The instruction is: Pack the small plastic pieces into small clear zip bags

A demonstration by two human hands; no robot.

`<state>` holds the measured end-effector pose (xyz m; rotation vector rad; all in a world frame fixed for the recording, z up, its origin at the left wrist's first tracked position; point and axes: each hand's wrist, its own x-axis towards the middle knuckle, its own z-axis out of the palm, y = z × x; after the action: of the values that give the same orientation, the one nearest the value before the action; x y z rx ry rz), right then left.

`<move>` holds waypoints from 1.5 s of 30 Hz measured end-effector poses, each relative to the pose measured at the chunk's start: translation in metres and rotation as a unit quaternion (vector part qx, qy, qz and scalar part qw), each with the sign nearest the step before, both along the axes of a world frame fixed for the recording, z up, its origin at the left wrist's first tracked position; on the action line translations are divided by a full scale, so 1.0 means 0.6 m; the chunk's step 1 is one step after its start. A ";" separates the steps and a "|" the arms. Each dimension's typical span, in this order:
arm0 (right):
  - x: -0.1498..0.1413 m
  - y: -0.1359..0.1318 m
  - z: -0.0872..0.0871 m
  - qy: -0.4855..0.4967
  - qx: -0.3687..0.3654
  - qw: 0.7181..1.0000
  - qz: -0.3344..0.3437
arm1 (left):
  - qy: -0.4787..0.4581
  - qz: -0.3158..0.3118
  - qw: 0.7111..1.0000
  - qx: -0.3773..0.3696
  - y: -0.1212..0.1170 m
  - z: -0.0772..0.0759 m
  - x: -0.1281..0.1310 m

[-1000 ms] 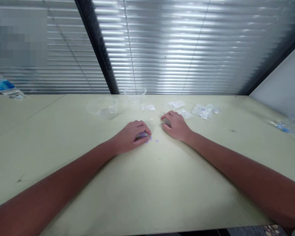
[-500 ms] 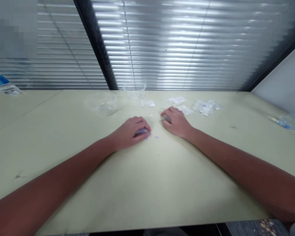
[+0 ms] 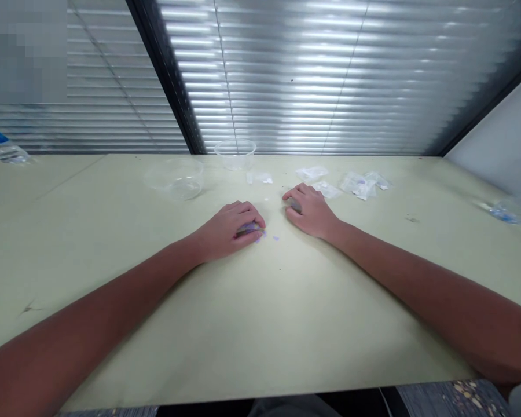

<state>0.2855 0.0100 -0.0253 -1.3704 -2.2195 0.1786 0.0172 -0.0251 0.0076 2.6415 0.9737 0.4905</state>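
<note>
A pale green counter [image 3: 260, 313] fills the lower part of the frame. A slatted window blind [image 3: 295, 75] spans the top, and a grey wall [image 3: 499, 133] is seen at upper right. Compared with the earlier frames, the view is tilted slightly upward: the far counter edge lies higher in the frame and more of the floor is shown below the near edge, while the hands are found at almost the same spots on the counter.

Along the far edge, a clear plastic bowl [image 3: 176, 179] and a clear plastic cup [image 3: 235, 155] are placed left of centre, and small clear plastic packets [image 3: 358, 184] are scattered to the right. A water bottle [image 3: 0, 147] is cut off by the upper left edge, and a second clear bottle [image 3: 510, 212] is seen at far right.

At centre, the two hands are kept apart. The left hand [image 3: 228, 231] is curled, its fingers pressed over a purple-tinted object [image 3: 248, 229], which is held against the counter. The right hand [image 3: 312, 211] is cupped, its fingers closed over a grey object [image 3: 293, 204], which is mostly hidden. What either object is cannot be told. Small lilac scraps [image 3: 276, 238] lie just beside the left hand.
</note>
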 end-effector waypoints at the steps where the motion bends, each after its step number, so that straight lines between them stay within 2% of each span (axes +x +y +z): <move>1: 0.000 0.000 0.000 -0.001 0.000 1.000 -0.001 | 0.001 0.000 1.000 0.000 0.000 0.000 0.000; 45: 0.001 0.001 -0.001 0.012 0.008 1.000 0.006 | -0.002 -0.001 1.000 0.001 -0.002 0.002 0.001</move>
<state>0.2860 0.0108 -0.0259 -1.3404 -2.2048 0.1802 0.0179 -0.0263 0.0090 2.6418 0.9686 0.4955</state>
